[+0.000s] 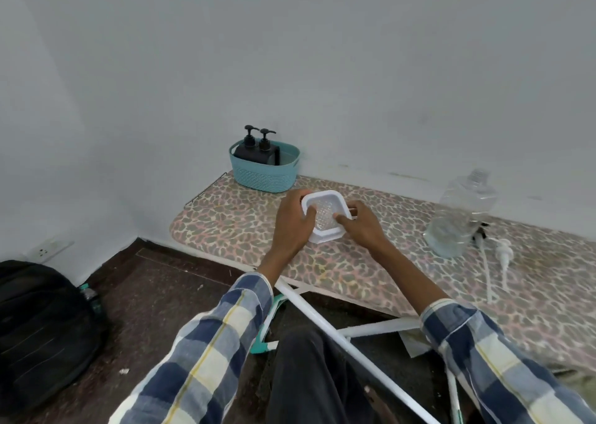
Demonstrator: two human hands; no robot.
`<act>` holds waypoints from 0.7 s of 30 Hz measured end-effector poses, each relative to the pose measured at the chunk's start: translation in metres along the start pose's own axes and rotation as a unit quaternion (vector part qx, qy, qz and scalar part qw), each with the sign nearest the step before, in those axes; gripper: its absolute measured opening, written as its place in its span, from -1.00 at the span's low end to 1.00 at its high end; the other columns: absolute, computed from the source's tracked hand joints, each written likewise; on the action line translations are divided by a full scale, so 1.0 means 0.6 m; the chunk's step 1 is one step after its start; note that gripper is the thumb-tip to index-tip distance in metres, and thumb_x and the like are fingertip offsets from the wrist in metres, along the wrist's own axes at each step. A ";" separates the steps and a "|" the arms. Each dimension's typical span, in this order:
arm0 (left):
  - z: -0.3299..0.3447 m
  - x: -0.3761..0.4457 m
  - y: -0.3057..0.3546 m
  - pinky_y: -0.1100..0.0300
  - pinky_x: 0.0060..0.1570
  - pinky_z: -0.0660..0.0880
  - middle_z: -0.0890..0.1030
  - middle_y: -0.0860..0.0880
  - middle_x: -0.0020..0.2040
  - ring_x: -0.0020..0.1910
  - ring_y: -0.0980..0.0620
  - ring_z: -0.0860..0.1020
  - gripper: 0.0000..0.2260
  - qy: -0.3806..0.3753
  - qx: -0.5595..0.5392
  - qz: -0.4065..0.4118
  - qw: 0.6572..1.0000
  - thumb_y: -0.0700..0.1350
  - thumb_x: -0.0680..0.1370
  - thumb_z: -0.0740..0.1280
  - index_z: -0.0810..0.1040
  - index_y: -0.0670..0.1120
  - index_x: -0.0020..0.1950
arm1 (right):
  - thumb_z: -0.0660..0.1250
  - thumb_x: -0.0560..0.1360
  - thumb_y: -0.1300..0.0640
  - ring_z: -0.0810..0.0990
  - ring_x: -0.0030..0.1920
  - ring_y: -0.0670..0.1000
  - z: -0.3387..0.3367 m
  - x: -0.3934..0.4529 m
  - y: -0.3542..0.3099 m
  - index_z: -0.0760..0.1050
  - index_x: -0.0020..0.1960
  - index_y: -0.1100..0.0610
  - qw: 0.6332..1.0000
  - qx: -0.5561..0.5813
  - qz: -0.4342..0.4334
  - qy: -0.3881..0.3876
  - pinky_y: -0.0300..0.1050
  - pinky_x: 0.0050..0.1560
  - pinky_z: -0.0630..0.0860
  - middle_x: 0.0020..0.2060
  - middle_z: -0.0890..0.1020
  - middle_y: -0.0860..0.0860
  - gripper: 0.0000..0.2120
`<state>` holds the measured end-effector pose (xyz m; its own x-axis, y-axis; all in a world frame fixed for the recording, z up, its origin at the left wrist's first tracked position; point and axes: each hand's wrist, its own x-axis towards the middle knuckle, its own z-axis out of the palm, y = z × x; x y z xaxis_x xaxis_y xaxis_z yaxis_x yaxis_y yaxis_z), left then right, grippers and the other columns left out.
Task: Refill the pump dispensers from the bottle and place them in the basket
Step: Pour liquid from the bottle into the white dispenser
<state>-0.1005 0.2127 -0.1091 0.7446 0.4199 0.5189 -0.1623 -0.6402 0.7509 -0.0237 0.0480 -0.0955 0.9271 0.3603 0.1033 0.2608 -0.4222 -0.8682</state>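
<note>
A white square container [324,214] with a clear dimpled inside lies on the leopard-print board [354,272]. My left hand [292,226] grips its left rim, thumb inside. My right hand [358,222] grips its right rim, thumb inside too. A teal basket [264,178] stands at the board's far left end and holds two black pump dispensers [256,147] side by side. A clear plastic bottle [461,220] with some liquid stands to the right. Beside the bottle lies a white pump head [503,255] with its tube.
The board is an ironing board with white legs [348,346] below it, set against a pale wall. A black backpack [42,323] lies on the dark floor at the left, near a wall socket [48,251].
</note>
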 end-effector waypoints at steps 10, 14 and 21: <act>0.120 -0.048 0.157 0.27 0.30 0.44 0.46 -0.05 0.30 0.25 0.00 0.48 -0.60 -0.021 -0.038 0.114 0.992 -0.31 0.52 0.31 0.43 -0.11 0.35 | 0.59 0.49 0.07 0.61 -0.06 -0.06 -0.163 -0.085 0.048 0.51 0.36 0.13 0.993 -0.019 -0.041 0.111 -0.32 -0.12 0.49 0.09 0.66 0.02 -0.49; 0.164 -0.061 0.185 0.51 0.28 0.30 0.40 -0.06 0.39 0.31 0.06 0.41 -0.47 -0.043 -0.068 0.113 0.990 -0.22 0.55 0.44 0.34 -0.11 0.48 | 0.62 0.46 0.08 0.65 -0.01 -0.09 -0.222 -0.113 0.075 0.55 0.35 0.08 0.988 -0.030 -0.057 0.138 -0.32 -0.06 0.52 0.06 0.68 -0.05 -0.49; 0.214 -0.095 0.194 0.40 0.04 0.51 0.60 0.12 0.26 0.15 0.21 0.61 -0.43 -0.115 -0.143 0.013 0.983 0.10 0.54 0.57 0.43 0.02 0.46 | 0.60 0.48 0.04 0.63 -0.02 -0.16 -0.279 -0.159 0.106 0.56 0.31 0.05 0.984 -0.034 -0.045 0.169 -0.23 0.00 0.58 0.04 0.67 -0.11 -0.55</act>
<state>-0.0786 0.0314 -0.1039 0.8587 0.2288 0.4586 -0.3340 -0.4289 0.8394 -0.0505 -0.1523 -0.0796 0.9327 0.1060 0.3448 0.3534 -0.4604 -0.8143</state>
